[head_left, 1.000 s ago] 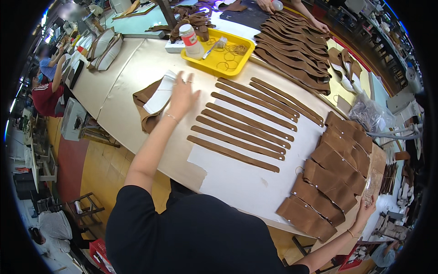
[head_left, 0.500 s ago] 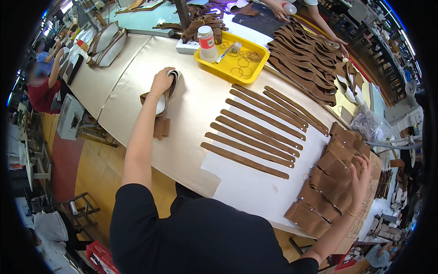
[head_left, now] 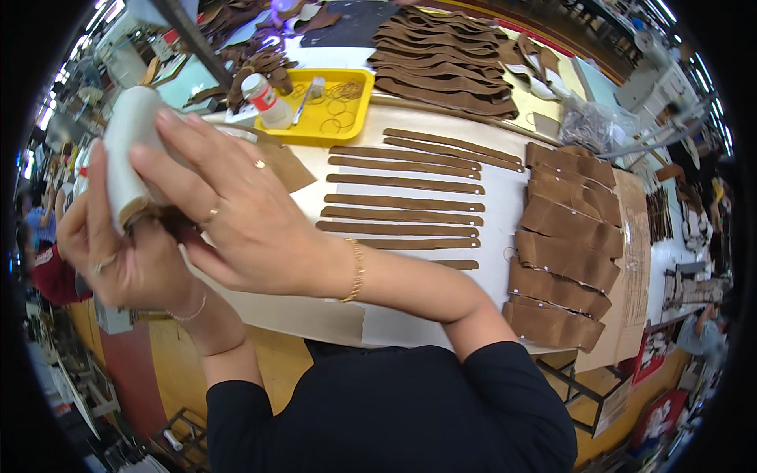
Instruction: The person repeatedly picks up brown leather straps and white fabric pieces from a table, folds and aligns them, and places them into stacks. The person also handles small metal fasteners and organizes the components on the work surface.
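Over the table (head_left: 303, 317), left hand (head_left: 130, 272) grips the now-lifted white roll (head_left: 130, 122); right hand (head_left: 252, 205) has joined, clasping it.

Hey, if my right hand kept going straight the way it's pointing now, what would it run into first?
Most likely the white curled piece: it lies right ahead of your right hand, which seems to touch it, though exact depth is hard to judge.

Head cam, facing dn, prob. close

Right forearm (head_left: 410, 280) reaching leftward, hands (head_left: 264, 221) seemingly touching.
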